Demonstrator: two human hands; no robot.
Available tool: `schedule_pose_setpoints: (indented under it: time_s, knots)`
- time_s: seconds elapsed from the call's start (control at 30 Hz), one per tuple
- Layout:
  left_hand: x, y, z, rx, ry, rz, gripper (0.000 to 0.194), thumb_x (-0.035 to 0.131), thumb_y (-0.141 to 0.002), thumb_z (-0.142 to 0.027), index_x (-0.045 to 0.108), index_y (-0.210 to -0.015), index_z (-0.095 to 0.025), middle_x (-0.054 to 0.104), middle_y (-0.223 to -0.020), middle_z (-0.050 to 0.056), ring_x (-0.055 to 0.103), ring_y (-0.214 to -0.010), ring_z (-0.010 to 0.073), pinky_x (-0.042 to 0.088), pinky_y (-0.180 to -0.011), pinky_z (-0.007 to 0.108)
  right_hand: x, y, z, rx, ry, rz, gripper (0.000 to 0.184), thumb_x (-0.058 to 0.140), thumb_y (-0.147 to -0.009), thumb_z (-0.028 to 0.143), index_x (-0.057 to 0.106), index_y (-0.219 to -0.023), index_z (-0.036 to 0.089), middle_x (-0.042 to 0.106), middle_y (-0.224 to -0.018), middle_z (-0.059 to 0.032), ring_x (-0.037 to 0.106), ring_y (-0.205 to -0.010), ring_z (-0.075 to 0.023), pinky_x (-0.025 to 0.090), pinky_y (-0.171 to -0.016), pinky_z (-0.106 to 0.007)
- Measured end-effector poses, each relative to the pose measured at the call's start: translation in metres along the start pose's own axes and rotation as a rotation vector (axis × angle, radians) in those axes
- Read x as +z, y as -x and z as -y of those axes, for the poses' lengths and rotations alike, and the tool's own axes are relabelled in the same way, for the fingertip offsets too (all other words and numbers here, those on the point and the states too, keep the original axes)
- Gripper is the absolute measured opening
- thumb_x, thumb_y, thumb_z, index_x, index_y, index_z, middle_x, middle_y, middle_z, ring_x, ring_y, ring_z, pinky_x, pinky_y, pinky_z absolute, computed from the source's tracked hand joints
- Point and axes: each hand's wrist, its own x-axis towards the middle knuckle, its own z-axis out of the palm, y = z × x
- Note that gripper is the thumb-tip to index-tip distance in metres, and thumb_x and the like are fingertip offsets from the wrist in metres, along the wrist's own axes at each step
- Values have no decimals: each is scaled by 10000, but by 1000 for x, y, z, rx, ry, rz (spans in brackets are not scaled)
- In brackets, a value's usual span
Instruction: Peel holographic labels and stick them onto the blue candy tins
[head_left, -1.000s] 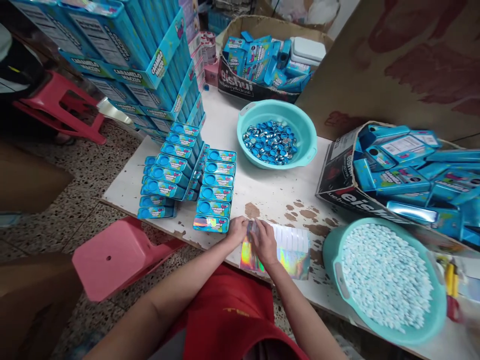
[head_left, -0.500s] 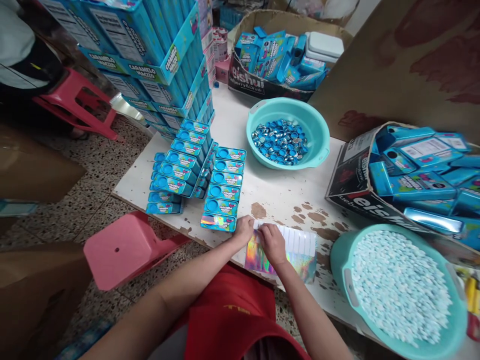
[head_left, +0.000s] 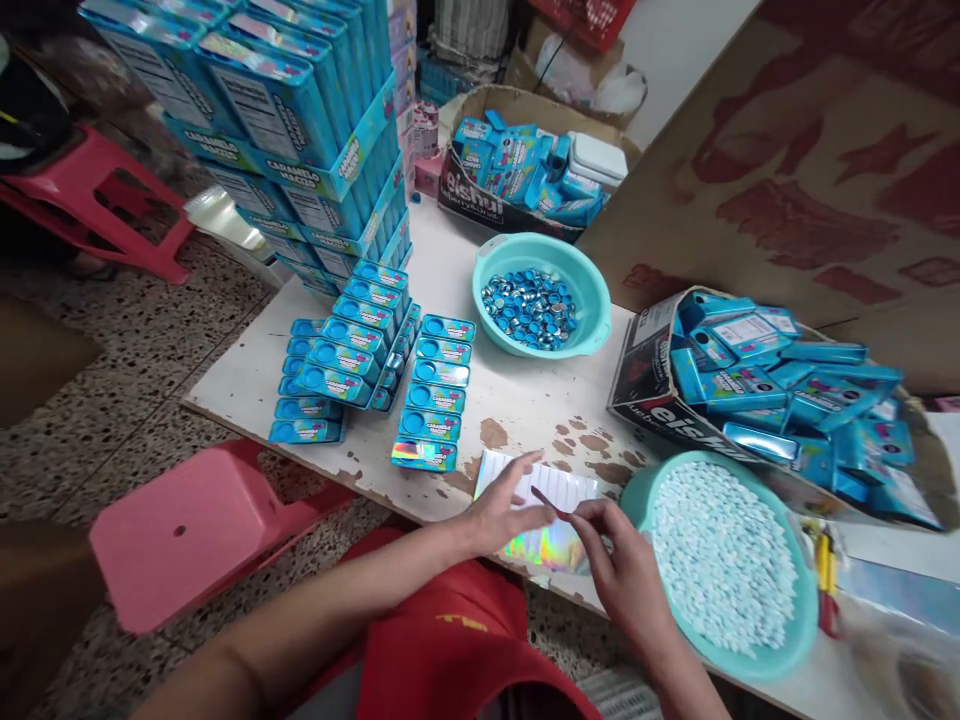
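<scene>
My right hand (head_left: 616,555) pinches one end of a thin, dark narrow strip (head_left: 550,503), raised above the sheet. My left hand (head_left: 501,508) is open beside it, fingers spread; its thumb tip comes close to the strip, and whether they touch I cannot tell. Under both hands lies a shiny rainbow sheet of stickers (head_left: 551,548) with white bands across its far half. Left of the sheet stands a row of blue candy tins (head_left: 435,398), end faces up, each with a round recess. The nearest tin (head_left: 424,456) has a shiny rainbow strip across its end.
Stacked trays of blue tins (head_left: 300,130) tower at the left. A turquoise basin (head_left: 592,335) holds small round caps; a turquoise bucket (head_left: 637,490) is full of pale candies. Cardboard boxes (head_left: 660,370) of tins line the back and right. A pink stool (head_left: 172,550) stands left.
My hands have lifted off the sheet and moved apart. My right hand has moved right and now holds a thin strip; my left hand has opened. The view has shifted.
</scene>
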Motion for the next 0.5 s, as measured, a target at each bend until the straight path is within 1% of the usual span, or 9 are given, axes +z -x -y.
schedule_pose_setpoints:
  time_s: [0.03,0.07,0.1,0.13,0.17,0.27,0.37,0.43,0.5]
  knots:
    - [1,2,-7,-46,33,38,480,634,-748,-398,557,-1172,-186,620,-1105,88,563,-1025,203,473,-780,282,-1,1,4,12,-21,2,224,489,-901,377,536,-767,205,582,-706,2,549,-623,-134,424,-573,-221]
    - [0,5,-15,-94,39,48,354,632,-741,-371,617,-1027,-163,652,-913,57,593,-882,174,468,-722,258,0,1,7,26,-43,0,237,497,-892,395,542,-759,203,582,-700,1,546,-618,-136,427,-568,-223]
    - [-2,7,-22,-136,29,43,236,606,-751,-341,636,-887,-152,626,-735,16,583,-737,140,453,-668,238,2,0,10,42,-67,-4,253,506,-882,415,547,-753,201,582,-690,-1,543,-610,-138,428,-560,-226]
    - [-6,11,-29,-163,4,31,176,572,-764,-315,628,-789,-150,571,-614,-18,546,-629,114,431,-622,222,6,-2,14,61,-95,-11,270,514,-871,437,551,-748,199,580,-678,-3,539,-601,-141,428,-550,-229]
    - [-13,17,-37,-170,-36,6,163,547,-771,-296,619,-740,-154,530,-560,-37,513,-577,100,410,-591,212,11,-5,20,81,-125,-24,284,522,-860,455,555,-746,197,579,-666,-4,534,-591,-143,428,-539,-233]
    - [-44,36,-63,-110,-216,-126,167,501,-798,-286,621,-766,-175,550,-610,-38,507,-609,100,377,-576,204,37,-23,46,101,-210,-93,299,544,-833,478,566,-740,194,574,-657,-7,527,-592,-150,428,-539,-246]
    - [-88,52,-87,-65,-381,-292,212,452,-834,-294,580,-980,-208,553,-620,-55,508,-611,109,369,-582,212,70,-49,82,17,-263,-148,280,556,-825,457,587,-723,197,574,-744,-27,542,-700,-171,434,-601,-269]
    - [-118,57,-97,-66,-476,-332,227,434,-839,-291,516,-1037,-215,530,-593,-70,501,-594,117,366,-586,221,90,-66,100,-40,-274,-160,276,562,-815,455,611,-721,199,558,-832,-46,537,-805,-194,436,-668,-298]
    - [-142,57,-100,-72,-550,-319,178,403,-842,-282,486,-983,-211,515,-594,-68,499,-603,124,363,-595,230,107,-78,110,-60,-243,-170,274,566,-806,453,633,-726,200,530,-885,-58,514,-879,-217,423,-750,-343]
